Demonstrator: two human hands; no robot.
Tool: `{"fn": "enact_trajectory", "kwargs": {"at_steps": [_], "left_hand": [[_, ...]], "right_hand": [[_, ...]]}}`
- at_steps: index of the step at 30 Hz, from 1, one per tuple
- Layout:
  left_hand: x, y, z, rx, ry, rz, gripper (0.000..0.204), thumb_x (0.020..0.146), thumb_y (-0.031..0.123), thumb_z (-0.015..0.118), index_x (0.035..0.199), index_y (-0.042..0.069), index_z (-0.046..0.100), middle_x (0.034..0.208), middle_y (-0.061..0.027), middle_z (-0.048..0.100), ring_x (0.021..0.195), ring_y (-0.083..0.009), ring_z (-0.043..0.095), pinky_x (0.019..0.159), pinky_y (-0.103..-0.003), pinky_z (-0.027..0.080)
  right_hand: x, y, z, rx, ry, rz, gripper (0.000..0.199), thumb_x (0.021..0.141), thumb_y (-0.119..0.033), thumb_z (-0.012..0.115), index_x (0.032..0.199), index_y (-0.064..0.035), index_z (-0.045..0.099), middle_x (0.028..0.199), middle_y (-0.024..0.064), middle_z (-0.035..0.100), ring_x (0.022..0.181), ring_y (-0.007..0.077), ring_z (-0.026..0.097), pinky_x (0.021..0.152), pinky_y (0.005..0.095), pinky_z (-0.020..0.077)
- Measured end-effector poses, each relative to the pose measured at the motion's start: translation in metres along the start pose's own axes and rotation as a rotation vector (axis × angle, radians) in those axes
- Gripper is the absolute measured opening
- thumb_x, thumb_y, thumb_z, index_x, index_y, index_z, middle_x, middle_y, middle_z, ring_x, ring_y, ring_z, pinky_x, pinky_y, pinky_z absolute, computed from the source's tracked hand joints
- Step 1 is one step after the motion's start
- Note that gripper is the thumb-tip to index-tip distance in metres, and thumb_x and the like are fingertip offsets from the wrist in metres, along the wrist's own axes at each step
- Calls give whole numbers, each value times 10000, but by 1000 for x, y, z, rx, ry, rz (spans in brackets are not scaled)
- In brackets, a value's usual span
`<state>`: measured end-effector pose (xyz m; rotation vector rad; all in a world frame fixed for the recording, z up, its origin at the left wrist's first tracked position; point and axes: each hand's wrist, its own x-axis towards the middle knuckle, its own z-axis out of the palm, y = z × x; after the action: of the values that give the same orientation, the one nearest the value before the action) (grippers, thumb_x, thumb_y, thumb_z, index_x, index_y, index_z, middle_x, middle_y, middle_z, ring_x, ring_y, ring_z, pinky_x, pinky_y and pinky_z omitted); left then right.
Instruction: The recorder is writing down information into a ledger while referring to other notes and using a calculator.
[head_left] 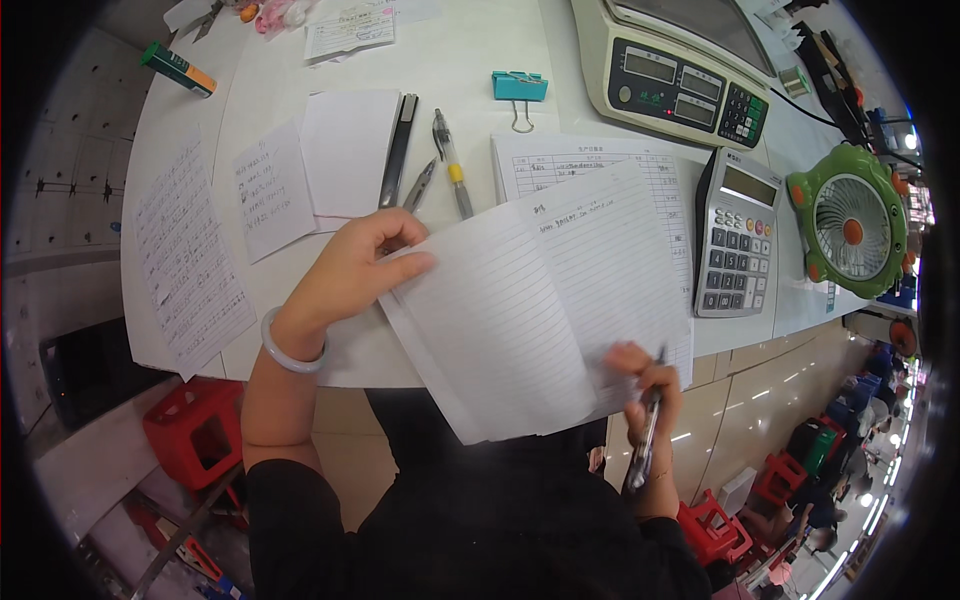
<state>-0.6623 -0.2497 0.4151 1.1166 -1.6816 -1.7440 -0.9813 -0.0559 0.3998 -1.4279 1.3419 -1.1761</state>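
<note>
An open lined notebook point(500, 290) lies tilted over the table's front edge, its right page bearing a little handwriting near the top. My left hand point(365, 265) grips the notebook's upper left edge, thumb on top of the page and fingers curled. At the lower right of the notebook, my right hand point(645, 385) is closed around a pen point(650, 430), with fingers against the page's edge and slightly blurred. Beneath the notebook's right side is a printed form sheet point(600, 152). A clear pen with a yellow band point(452, 165) rests beyond the notebook.
Right of the notebook lie a calculator point(738, 235) and a green fan point(855, 225), with a weighing scale point(680, 85) behind. A teal binder clip point(520, 87), a black stapler-like bar point(399, 150) and handwritten sheets point(190, 250) lie around. Red stools point(195, 430) stand below the table.
</note>
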Motion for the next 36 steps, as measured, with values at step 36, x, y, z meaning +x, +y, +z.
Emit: {"fn": "enact_trajectory", "kwargs": {"at_steps": [36], "left_hand": [[-1, 2, 1, 98, 40, -13, 112, 850, 101, 598, 842, -5, 563, 810, -26, 565, 801, -106, 503, 812, -261, 415]], "right_hand": [[7, 5, -6, -614, 264, 33, 282, 824, -175, 658, 894, -30, 427, 1280, 257, 496, 1240, 400, 433, 1030, 475, 308]]}}
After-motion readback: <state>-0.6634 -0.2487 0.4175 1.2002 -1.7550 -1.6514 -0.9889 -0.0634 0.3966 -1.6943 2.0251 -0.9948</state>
